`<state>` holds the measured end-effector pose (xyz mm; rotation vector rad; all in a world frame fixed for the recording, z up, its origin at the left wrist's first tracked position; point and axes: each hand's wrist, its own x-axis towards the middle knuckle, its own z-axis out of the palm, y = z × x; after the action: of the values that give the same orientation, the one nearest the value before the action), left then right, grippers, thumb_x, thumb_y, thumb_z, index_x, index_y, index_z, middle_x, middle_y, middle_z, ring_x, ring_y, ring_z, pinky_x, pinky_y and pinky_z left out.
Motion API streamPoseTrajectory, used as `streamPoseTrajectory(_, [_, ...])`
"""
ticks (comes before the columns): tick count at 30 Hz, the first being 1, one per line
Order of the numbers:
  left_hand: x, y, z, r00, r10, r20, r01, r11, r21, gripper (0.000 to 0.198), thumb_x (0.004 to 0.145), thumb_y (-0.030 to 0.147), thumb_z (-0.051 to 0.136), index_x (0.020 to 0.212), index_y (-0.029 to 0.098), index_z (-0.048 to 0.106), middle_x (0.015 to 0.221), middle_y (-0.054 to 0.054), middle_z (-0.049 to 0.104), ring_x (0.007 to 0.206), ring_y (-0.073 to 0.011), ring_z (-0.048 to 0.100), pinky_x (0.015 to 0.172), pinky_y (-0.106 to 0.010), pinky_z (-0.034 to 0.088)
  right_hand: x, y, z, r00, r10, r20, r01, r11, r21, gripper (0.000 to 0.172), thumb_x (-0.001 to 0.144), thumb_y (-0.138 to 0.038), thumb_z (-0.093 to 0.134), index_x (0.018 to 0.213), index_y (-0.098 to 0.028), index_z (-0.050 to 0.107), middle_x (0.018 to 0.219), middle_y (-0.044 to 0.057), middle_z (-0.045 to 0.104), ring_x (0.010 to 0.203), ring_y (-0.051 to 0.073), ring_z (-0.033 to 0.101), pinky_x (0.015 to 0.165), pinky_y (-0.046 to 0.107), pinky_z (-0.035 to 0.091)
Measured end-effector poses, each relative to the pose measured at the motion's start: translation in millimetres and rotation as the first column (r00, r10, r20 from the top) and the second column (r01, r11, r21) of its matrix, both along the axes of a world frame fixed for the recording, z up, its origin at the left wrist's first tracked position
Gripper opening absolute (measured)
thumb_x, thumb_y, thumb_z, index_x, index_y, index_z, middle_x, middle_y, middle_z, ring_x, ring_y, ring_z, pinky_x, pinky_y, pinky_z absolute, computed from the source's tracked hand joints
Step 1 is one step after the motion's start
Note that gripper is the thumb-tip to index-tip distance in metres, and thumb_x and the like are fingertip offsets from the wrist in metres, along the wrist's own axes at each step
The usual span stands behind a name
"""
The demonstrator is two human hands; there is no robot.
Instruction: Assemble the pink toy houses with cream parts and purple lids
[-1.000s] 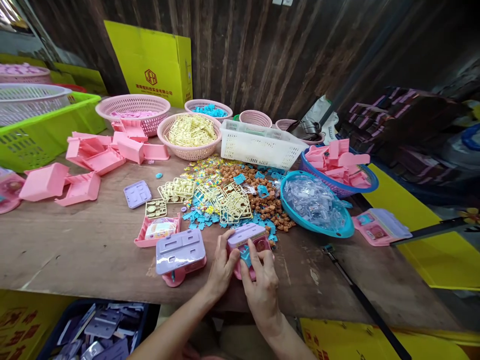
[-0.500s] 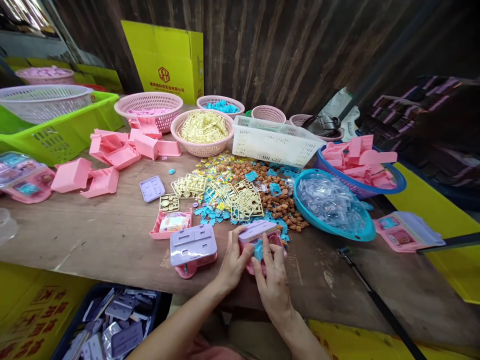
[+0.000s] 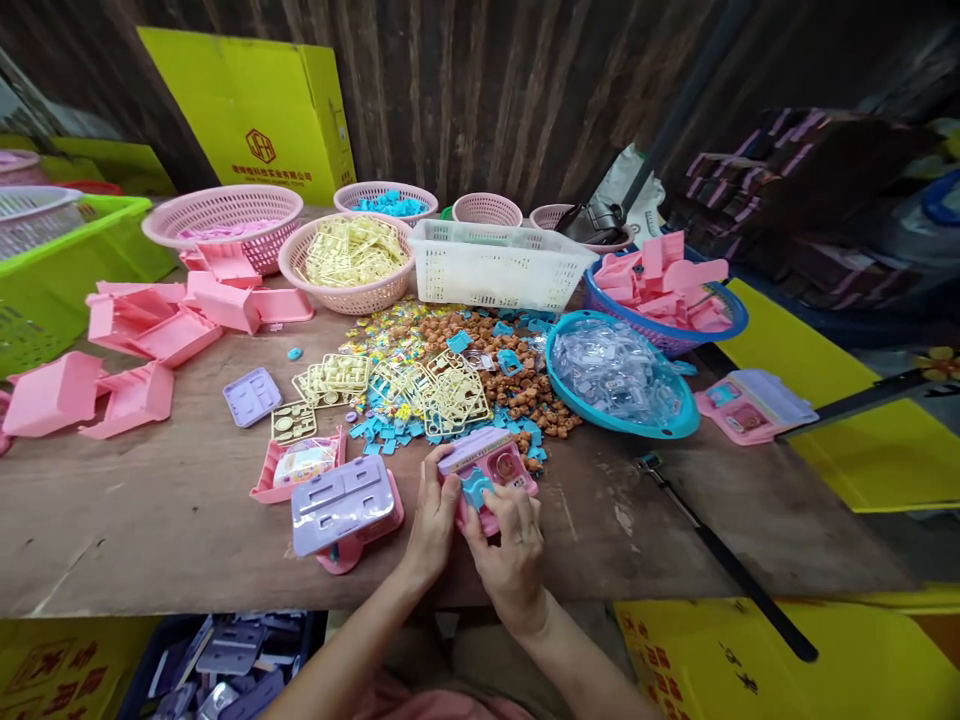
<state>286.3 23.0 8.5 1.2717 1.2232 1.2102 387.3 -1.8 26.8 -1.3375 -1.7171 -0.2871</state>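
Observation:
Near the table's front edge, my left hand (image 3: 430,518) is closed around the left side of a small pink-and-purple plastic toy case (image 3: 504,463). A light blue plastic piece (image 3: 475,486) sits in the left part of its front. My right hand (image 3: 511,550) has its fingers curled at the lower right of the case, thumb and fingertips at the blue piece. A round brown shape shows in the right part of the case. Left of my hands stands another toy case with a purple lid (image 3: 343,503). Behind it is an open pink shell (image 3: 298,465) with a printed packet inside.
Beyond my hands lie heaped cream part frames (image 3: 454,392), brown pieces (image 3: 525,395) and blue pieces. A blue basin of clear packets (image 3: 622,375) stands right, near a black rod (image 3: 731,560). Baskets line the back; pink shells (image 3: 176,335) lie left.
The view has turned right, so the table's things appear further left. The case is tilted to show more of its front, and my right fingers have curled in closer at the blue piece.

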Motion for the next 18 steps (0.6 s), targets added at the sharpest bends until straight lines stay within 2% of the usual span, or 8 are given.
streamPoseTrajectory(6, [1.3, -0.6, 2.3, 0.999, 0.008, -0.050, -0.008, 1.000, 0.003, 0.039, 0.090, 0.050, 0.034, 0.119, 0.024, 0.038, 0.118, -0.006, 0.048, 0.108, -0.0194, 0.046, 0.099, -0.037, 0.033, -1.8, 2.1, 0.5, 0.999, -0.036, 0.022, 0.037, 0.998, -0.056, 0.009, 0.084, -0.013, 0.048, 0.092, -0.018, 0.050, 0.081, 0.006, 0.054, 0.081, 0.021, 0.054, 0.068, 0.035, 0.050])
streamPoseTrajectory(12, [0.4, 0.5, 2.4, 0.996, 0.009, -0.089, -0.007, 1.000, 0.025, 0.038, 0.090, 0.048, 0.036, 0.118, 0.024, 0.040, 0.119, -0.006, 0.047, 0.112, -0.0195, 0.045, 0.100, -0.036, 0.033, -0.4, 5.2, -2.5, 0.996, -0.043, 0.080, 0.047, 0.998, -0.047, 0.015, 0.081, -0.008, 0.045, 0.092, -0.018, 0.048, 0.085, 0.008, 0.052, 0.082, 0.021, 0.052, 0.071, 0.038, 0.051])
streamPoseTrajectory(15, [-0.3, 0.3, 2.8, 0.996, 0.008, -0.087, -0.007, 1.000, 0.017, 0.036, 0.090, 0.046, 0.036, 0.119, 0.024, 0.041, 0.119, -0.006, 0.048, 0.113, -0.0194, 0.045, 0.100, -0.036, 0.033, 4.2, 5.9, -2.1, 0.998, 0.016, 0.061, -0.013, 0.999, -0.043, 0.011, 0.082, -0.010, 0.047, 0.090, -0.018, 0.049, 0.085, 0.008, 0.052, 0.081, 0.021, 0.052, 0.070, 0.037, 0.051])
streamPoseTrajectory(18, [-0.4, 0.1, 4.0, 0.998, -0.015, -0.064, 0.016, 1.000, 0.011, 0.037, 0.091, 0.046, 0.034, 0.120, 0.024, 0.040, 0.118, -0.006, 0.048, 0.113, -0.0197, 0.045, 0.100, -0.037, 0.033, 9.6, 6.5, -3.0, 0.994, 0.103, -0.029, -0.105, 0.993, -0.057, 0.010, 0.083, -0.016, 0.054, 0.091, -0.019, 0.050, 0.085, 0.006, 0.054, 0.081, 0.020, 0.055, 0.071, 0.035, 0.052])
